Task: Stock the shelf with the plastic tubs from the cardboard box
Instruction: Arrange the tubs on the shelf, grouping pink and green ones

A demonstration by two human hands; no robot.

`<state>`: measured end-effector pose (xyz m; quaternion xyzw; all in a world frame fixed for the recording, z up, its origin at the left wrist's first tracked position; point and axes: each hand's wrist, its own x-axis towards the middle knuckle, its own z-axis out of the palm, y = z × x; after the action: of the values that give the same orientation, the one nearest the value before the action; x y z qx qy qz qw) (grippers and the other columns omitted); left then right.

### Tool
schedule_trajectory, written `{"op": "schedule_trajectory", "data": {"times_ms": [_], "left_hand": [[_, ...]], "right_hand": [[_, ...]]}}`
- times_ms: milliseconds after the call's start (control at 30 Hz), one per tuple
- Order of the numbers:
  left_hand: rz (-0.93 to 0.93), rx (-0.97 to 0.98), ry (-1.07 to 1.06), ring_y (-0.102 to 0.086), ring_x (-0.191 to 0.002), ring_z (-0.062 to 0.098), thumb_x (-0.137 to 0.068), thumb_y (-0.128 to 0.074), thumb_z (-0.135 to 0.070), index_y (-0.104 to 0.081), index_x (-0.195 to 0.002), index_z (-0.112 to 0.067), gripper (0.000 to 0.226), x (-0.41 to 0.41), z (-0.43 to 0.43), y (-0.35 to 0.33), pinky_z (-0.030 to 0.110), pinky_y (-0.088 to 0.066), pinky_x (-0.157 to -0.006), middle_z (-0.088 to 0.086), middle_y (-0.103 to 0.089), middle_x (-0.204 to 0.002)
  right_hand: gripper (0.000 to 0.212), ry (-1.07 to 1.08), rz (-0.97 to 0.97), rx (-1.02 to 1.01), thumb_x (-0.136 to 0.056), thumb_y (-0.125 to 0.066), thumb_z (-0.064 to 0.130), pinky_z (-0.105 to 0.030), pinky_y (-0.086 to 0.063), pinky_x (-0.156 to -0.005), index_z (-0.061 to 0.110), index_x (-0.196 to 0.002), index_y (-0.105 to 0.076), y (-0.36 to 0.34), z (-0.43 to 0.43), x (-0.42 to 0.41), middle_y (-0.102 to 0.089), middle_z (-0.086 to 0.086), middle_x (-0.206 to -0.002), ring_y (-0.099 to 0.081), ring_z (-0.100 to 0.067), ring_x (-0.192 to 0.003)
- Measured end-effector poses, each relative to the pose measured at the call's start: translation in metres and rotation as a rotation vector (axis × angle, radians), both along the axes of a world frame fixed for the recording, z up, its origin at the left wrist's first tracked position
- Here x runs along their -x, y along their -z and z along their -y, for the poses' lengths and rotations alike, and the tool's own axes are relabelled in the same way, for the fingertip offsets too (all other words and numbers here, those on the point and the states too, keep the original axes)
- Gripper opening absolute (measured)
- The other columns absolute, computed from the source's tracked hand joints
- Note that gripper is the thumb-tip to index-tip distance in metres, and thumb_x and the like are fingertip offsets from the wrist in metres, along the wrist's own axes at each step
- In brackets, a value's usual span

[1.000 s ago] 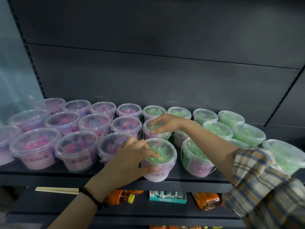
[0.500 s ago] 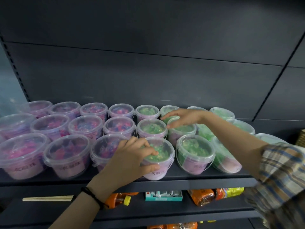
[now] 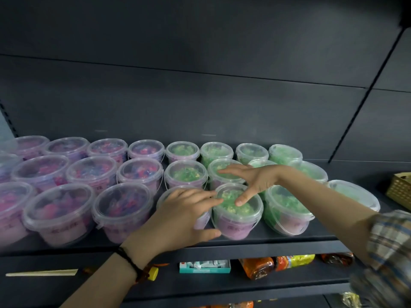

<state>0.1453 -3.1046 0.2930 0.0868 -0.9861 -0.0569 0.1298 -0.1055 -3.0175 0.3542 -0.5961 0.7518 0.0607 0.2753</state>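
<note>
Shelf [image 3: 255,248] front edge: left hand [image 3: 178,218] lies over a front-row tub [image 3: 201,215], fingers spread across its lid, thumb at the shelf's lip; whether it actually grips, can't tell. Just right of it, touching, a green-filled tub [image 3: 236,211] sits at the front edge. Right hand [image 3: 255,177] hovers flat and unclenched, thumb tip on that tub's lid, fingers reaching over the second-row tub [image 3: 224,171] behind. Holding nothing. Three rows of tubs run back to the rear panel: pink/blue ones [image 3: 60,210] toward the left end, green toward the right. Wicker basket [image 3: 399,187] at the right end. Cardboard box not visible.
</note>
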Motion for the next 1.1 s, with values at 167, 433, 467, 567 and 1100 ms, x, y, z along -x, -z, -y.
{"op": "schedule_trajectory", "data": {"times_ms": [167,433,467,567,1100], "left_hand": [[0.027,-0.039,0.017,-0.021,-0.139,0.003,-0.083,-0.042,-0.072,-0.037,-0.140,-0.045,0.063,0.009,0.001,-0.001,0.029,-0.012,-0.112,-0.024,-0.030,-0.150],[-0.067,-0.072,-0.060,-0.039,-0.094,0.001,-0.082,-0.049,-0.066,-0.055,-0.106,-0.035,0.039,0.019,-0.012,-0.003,0.024,-0.030,-0.077,-0.018,-0.044,-0.101],[-0.068,-0.085,-0.059,-0.038,-0.092,0.000,-0.082,-0.050,-0.066,-0.055,-0.105,-0.035,0.039,0.019,-0.013,-0.003,0.023,-0.029,-0.074,-0.018,-0.044,-0.100],[-0.065,-0.144,-0.055,-0.038,-0.088,-0.001,-0.080,-0.054,-0.066,-0.057,-0.102,-0.035,0.038,0.020,-0.014,-0.004,0.018,-0.025,-0.070,-0.018,-0.044,-0.098],[0.132,-0.068,-0.263,-0.036,-0.101,0.002,-0.063,-0.017,-0.093,-0.036,-0.132,-0.048,0.084,0.039,-0.030,-0.013,0.034,-0.032,-0.094,-0.021,-0.031,-0.109]], "right_hand": [[0.085,-0.011,-0.019,0.083,-0.070,-0.050,0.083,-0.048,-0.005,-0.119,0.057,-0.143,-0.017,0.011,0.007,0.009,-0.004,0.018,-0.159,0.005,-0.015,-0.148],[0.043,0.093,0.091,0.394,-0.093,-0.057,0.045,-0.015,-0.033,-0.093,0.032,-0.133,-0.053,0.013,0.015,0.030,-0.049,0.012,-0.133,-0.045,-0.004,-0.115],[0.041,0.131,0.102,0.407,-0.093,-0.057,0.045,-0.018,-0.035,-0.097,0.032,-0.132,-0.054,0.011,0.011,0.036,-0.051,0.012,-0.133,-0.048,-0.007,-0.118],[0.041,0.246,0.007,0.440,-0.092,-0.059,0.043,-0.023,-0.034,-0.103,0.025,-0.129,-0.057,0.008,-0.002,0.061,-0.053,0.007,-0.137,-0.049,-0.014,-0.126],[0.050,0.163,0.155,0.105,-0.083,-0.073,0.027,-0.027,-0.025,-0.112,0.039,-0.129,-0.057,-0.009,-0.032,0.103,-0.037,0.015,-0.148,-0.029,-0.008,-0.139]]}}
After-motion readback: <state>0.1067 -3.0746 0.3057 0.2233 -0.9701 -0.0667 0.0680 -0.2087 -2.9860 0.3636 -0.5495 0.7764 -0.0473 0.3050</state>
